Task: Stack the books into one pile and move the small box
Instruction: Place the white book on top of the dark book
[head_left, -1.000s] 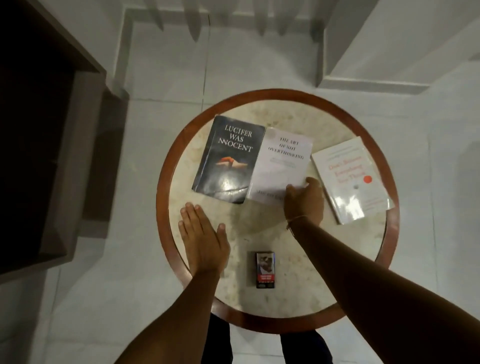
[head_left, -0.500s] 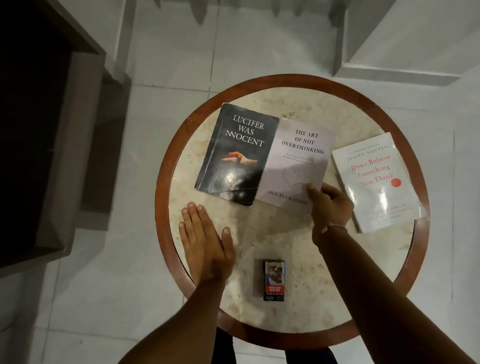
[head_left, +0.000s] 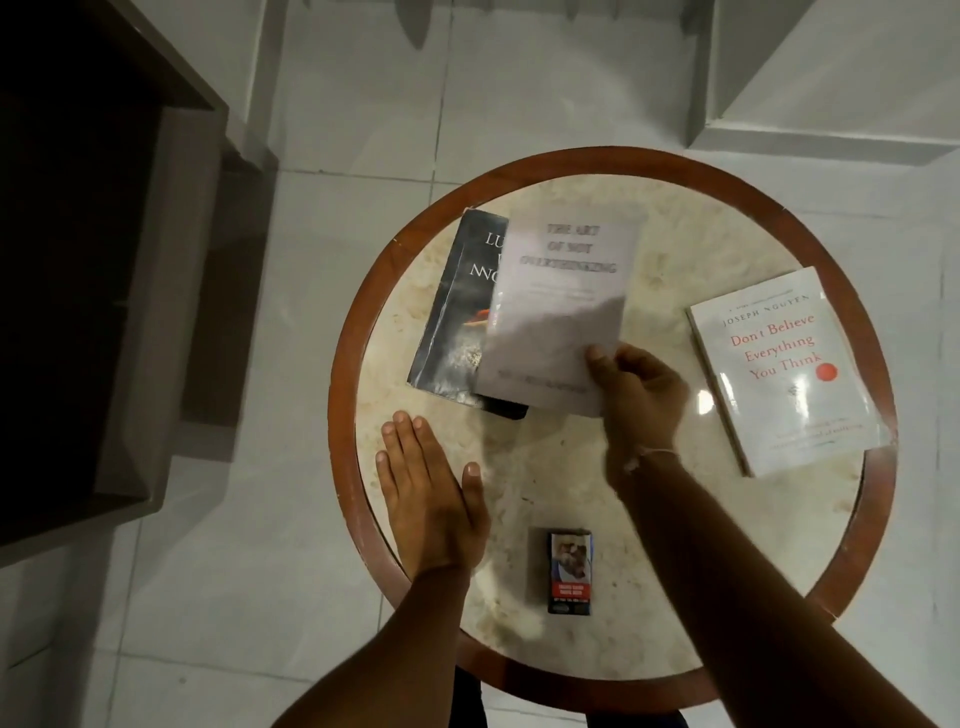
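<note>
My right hand (head_left: 636, 395) grips the near right corner of the pale grey book (head_left: 561, 306) and holds it over the right part of the black book (head_left: 457, 312), which lies at the table's left. The white book with red lettering (head_left: 784, 369) lies flat at the right side. Near the front edge stands the small dark box (head_left: 570, 571), untouched between my forearms. My left hand (head_left: 426, 499) rests flat, fingers together, on the table's left rim.
The round table (head_left: 571, 691) has a marble top and a brown wooden rim, on a pale tiled floor. A dark cabinet (head_left: 93, 270) stands to the left. A white step or plinth (head_left: 831, 78) is at the back right.
My right hand has lifted the pale grey book off the table and carried it left over the black book. The left hand has stayed flat in place.
</note>
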